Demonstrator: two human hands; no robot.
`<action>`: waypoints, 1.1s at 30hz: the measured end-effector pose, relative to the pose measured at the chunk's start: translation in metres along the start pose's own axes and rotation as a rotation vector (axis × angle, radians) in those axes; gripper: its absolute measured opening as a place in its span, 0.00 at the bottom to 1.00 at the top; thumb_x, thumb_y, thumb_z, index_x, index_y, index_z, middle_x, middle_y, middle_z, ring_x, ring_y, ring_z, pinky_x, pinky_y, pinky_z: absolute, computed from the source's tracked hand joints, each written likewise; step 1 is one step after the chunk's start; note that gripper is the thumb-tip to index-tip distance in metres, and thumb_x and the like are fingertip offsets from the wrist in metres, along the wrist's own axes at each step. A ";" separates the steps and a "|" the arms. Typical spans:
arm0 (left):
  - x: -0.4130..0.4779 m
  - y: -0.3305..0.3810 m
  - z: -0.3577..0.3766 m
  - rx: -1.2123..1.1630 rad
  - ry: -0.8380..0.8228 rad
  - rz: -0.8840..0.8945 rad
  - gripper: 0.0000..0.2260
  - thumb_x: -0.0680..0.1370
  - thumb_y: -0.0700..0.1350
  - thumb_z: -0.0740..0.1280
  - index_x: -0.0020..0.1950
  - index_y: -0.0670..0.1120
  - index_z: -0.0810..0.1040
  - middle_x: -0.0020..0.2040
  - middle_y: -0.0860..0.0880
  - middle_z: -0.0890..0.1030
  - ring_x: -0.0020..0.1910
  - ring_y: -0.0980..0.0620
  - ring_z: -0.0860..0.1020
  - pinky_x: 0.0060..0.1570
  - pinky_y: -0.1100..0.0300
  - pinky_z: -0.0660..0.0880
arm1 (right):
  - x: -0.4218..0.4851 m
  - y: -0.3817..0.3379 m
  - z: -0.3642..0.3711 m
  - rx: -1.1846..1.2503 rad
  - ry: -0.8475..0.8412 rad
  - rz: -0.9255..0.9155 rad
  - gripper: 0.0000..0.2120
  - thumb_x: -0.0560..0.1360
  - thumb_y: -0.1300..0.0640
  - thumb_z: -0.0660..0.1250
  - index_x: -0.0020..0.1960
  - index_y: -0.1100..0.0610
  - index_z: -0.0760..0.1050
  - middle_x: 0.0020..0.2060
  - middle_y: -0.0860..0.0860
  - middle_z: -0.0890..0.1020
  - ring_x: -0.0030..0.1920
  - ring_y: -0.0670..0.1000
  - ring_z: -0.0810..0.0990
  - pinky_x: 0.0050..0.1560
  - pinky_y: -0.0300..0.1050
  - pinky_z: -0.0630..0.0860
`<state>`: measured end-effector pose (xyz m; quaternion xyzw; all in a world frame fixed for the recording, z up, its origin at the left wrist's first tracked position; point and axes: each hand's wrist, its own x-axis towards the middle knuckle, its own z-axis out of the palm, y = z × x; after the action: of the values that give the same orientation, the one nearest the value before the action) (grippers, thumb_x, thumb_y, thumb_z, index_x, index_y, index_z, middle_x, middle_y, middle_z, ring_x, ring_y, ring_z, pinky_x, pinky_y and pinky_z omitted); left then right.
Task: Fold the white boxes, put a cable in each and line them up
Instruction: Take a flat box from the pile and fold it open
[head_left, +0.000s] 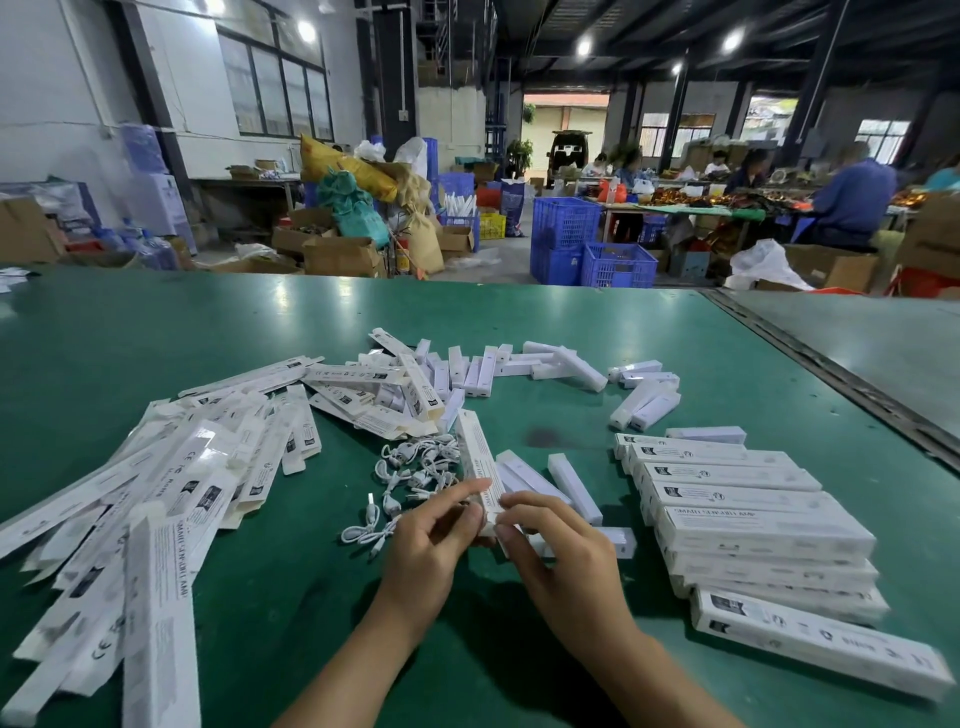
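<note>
Here, in the head view, the step looks like closing the near end of a white box (477, 457): steady the body and tuck the flap in squarely, so the card does not crease. The box points away over the green table (260, 338), its near end pinched between curled fingers of the left hand (441, 527) and right hand (553, 543), with the cables (415, 467) just left and the finished row (753, 519) to the right.

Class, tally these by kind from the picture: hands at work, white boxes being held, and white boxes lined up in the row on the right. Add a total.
Hands: 2, left hand and right hand
Held box: 1
Lined-up boxes: 8 visible
Total: 11
</note>
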<state>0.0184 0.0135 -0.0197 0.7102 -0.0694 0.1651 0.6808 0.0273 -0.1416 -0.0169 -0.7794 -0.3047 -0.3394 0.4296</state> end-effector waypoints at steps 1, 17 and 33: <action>-0.001 -0.001 -0.001 0.008 -0.013 0.007 0.10 0.75 0.52 0.68 0.52 0.66 0.84 0.46 0.57 0.86 0.47 0.60 0.81 0.47 0.70 0.75 | 0.000 0.000 0.000 0.006 -0.001 0.006 0.04 0.71 0.66 0.74 0.45 0.60 0.82 0.48 0.49 0.84 0.49 0.44 0.83 0.49 0.40 0.79; 0.001 0.006 -0.004 -0.292 -0.053 -0.068 0.13 0.72 0.52 0.72 0.55 0.52 0.85 0.51 0.49 0.85 0.45 0.51 0.80 0.49 0.57 0.76 | -0.005 0.000 -0.004 0.252 -0.064 0.256 0.29 0.69 0.62 0.69 0.63 0.38 0.68 0.66 0.38 0.70 0.49 0.47 0.81 0.47 0.42 0.79; 0.016 0.007 -0.039 -0.903 -0.045 -0.347 0.28 0.62 0.66 0.75 0.48 0.45 0.82 0.31 0.51 0.66 0.30 0.54 0.67 0.32 0.61 0.74 | 0.001 0.009 -0.006 0.072 -0.051 0.364 0.14 0.71 0.59 0.76 0.54 0.47 0.79 0.47 0.41 0.80 0.33 0.43 0.75 0.37 0.26 0.69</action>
<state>0.0253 0.0538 -0.0071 0.3484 -0.0294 -0.0126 0.9368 0.0334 -0.1510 -0.0182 -0.8139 -0.1814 -0.2253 0.5038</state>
